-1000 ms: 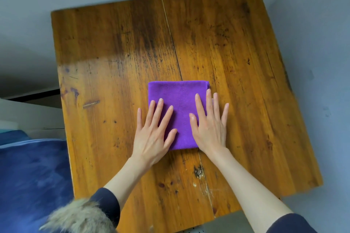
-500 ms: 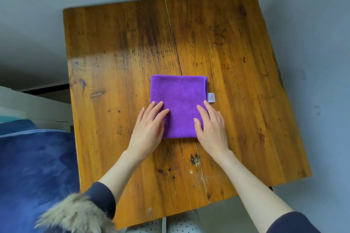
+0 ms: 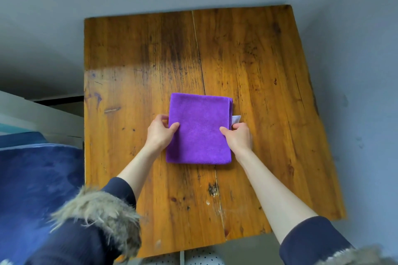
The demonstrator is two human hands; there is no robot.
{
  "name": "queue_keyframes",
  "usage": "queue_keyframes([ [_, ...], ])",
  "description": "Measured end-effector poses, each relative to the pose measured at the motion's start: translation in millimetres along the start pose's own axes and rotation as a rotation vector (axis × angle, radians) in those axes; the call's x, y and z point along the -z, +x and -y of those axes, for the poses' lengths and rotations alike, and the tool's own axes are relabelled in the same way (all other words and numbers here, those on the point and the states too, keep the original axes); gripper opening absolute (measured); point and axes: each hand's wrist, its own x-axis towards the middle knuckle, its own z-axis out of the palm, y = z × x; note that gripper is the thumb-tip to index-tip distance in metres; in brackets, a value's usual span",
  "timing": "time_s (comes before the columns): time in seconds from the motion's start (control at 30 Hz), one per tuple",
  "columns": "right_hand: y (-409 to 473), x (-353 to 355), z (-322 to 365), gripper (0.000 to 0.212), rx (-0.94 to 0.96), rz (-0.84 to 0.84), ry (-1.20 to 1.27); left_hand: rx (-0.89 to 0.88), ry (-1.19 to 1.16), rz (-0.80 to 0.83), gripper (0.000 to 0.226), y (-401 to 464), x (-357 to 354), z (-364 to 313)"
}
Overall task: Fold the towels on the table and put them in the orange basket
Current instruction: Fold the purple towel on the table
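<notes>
There is only one view, from a wide-angle camera worn on the person's head, and it looks forward and steeply down on the wooden surface (image 3: pixel 247 66). It is near, so both forearms enter from the lower edge and almost the whole surface fits in. The edges bend a little from the lens.

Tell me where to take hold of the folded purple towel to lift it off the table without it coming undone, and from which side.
Take the folded purple towel by its left and right edges, about midway along, one hand from each side. It lies flat as a neat square with stacked layers showing on the right edge beside the white tag, so pinching through all layers should keep it folded. The left hand and right hand already grip there.
</notes>
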Motion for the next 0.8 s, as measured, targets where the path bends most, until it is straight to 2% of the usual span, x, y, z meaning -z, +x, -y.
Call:
queue_keyframes([
  [0.17, 3.9, -0.9, -4.1, 0.034, -0.021, 0.077, -0.016, -0.001, 0.076, 0.032, 0.044, -7.1, -1.3, 2.4],
  [0.3, -3.0, 0.4, -7.0, 0.029, 0.010, 0.129, -0.061, 0.045, 0.043, 0.040, 0.041, -24.1, -2.1, 15.5],
  [0.47, -16.2, 5.9, -5.3, 0.026, 0.039, 0.219, -0.005, 0.118, -0.125, 0.060, 0.030, -43.3, 0.0, 26.5],
  [0.6, -33.9, 14.0, -13.5, 0.022, 0.000, 0.353, 0.181, 0.228, -0.313, 0.124, 0.022, -64.1, 4.2, 32.7],
  [0.7, -49.2, 21.6, -18.2, 0.011, 0.029, 0.438, 0.178, 0.236, -0.395, 0.156, 0.021, -85.3, 10.3, 37.9],
  [0.8, -67.3, 27.0, -14.0, 0.016, 0.074, 0.508, 0.174, 0.238, -0.483, 0.130, 0.023, -107.9, 23.1, 44.8],
])
